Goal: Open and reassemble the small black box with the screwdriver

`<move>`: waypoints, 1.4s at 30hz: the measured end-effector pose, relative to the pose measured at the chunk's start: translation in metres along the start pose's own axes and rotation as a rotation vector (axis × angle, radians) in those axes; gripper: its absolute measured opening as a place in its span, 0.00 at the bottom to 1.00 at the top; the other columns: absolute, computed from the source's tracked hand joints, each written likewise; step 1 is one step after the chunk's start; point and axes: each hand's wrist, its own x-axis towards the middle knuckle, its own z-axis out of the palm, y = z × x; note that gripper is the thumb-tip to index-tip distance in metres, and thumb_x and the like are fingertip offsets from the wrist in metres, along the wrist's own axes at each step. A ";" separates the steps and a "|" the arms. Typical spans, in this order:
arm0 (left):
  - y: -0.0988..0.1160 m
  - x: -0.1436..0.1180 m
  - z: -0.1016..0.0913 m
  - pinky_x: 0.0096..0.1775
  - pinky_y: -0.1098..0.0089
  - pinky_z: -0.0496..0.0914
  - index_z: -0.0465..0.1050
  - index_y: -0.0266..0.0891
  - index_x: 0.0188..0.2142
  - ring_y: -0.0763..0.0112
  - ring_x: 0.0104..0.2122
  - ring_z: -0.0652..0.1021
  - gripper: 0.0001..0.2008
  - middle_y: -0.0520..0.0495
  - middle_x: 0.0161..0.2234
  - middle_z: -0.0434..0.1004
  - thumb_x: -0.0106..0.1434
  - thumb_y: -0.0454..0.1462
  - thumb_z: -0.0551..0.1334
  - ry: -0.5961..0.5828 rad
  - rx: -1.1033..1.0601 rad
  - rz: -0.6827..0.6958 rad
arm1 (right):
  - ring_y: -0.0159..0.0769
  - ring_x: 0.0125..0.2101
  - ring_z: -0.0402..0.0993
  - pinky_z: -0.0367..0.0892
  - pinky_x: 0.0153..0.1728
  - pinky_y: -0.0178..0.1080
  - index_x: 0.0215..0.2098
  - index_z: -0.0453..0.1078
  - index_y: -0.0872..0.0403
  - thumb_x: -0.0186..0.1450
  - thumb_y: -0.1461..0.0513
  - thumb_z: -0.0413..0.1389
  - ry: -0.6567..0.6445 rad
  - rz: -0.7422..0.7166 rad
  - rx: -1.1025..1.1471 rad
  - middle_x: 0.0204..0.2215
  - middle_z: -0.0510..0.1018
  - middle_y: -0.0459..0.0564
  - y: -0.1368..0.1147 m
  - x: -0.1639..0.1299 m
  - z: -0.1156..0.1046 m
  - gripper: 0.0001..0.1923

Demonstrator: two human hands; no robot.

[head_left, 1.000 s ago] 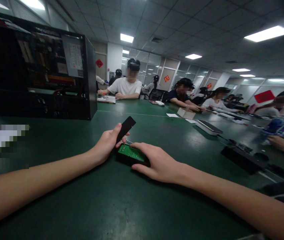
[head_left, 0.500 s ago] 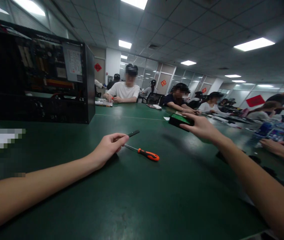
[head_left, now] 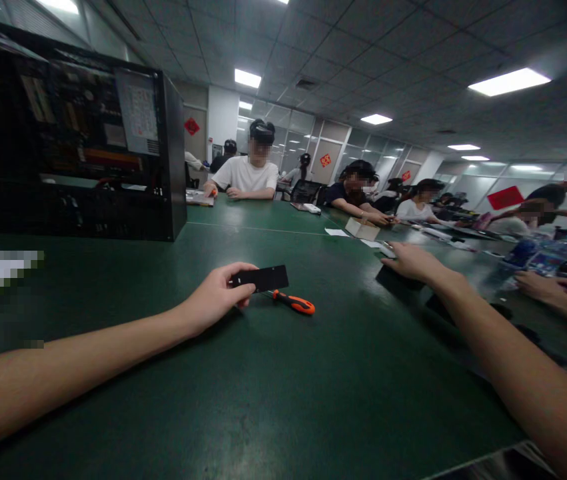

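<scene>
2 hands work apart: left hand (head_left: 216, 293) pinches a black plate (head_left: 262, 278) above the screwdriver (head_left: 293, 303); right hand (head_left: 410, 261) lies flat on a dark box (head_left: 397, 279). A loose pinch could drop the plate.

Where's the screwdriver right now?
The screwdriver lies on the green table near the middle of the head view, just right of the left hand, its tip running behind the black plate that hand holds.
</scene>
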 end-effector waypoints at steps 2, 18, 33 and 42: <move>0.000 -0.001 0.002 0.32 0.70 0.68 0.72 0.34 0.50 0.71 0.25 0.75 0.20 0.55 0.23 0.75 0.58 0.37 0.67 -0.026 -0.037 -0.021 | 0.58 0.53 0.74 0.69 0.55 0.57 0.54 0.70 0.56 0.70 0.48 0.54 0.003 -0.052 0.010 0.51 0.76 0.64 -0.054 0.008 0.001 0.24; -0.003 -0.010 0.023 0.45 0.67 0.77 0.78 0.34 0.48 0.67 0.36 0.84 0.13 0.43 0.43 0.83 0.62 0.31 0.68 -0.107 -0.482 -0.173 | 0.46 0.47 0.76 0.76 0.47 0.47 0.54 0.72 0.62 0.74 0.63 0.49 0.055 -0.722 -0.041 0.53 0.77 0.63 -0.253 -0.039 -0.021 0.16; -0.003 -0.009 0.021 0.42 0.65 0.69 0.79 0.35 0.42 0.65 0.38 0.78 0.12 0.43 0.43 0.80 0.58 0.36 0.70 -0.066 -0.265 -0.109 | 0.47 0.46 0.77 0.72 0.47 0.49 0.56 0.72 0.58 0.72 0.57 0.54 -0.357 0.566 -0.413 0.46 0.79 0.60 -0.002 -0.007 -0.048 0.19; 0.001 -0.011 0.022 0.40 0.66 0.68 0.80 0.34 0.38 0.68 0.34 0.76 0.12 0.46 0.35 0.78 0.56 0.39 0.71 -0.059 -0.301 -0.122 | 0.40 0.47 0.75 0.74 0.48 0.47 0.55 0.70 0.55 0.72 0.54 0.56 -0.618 0.648 -0.318 0.50 0.76 0.53 0.039 -0.013 -0.035 0.18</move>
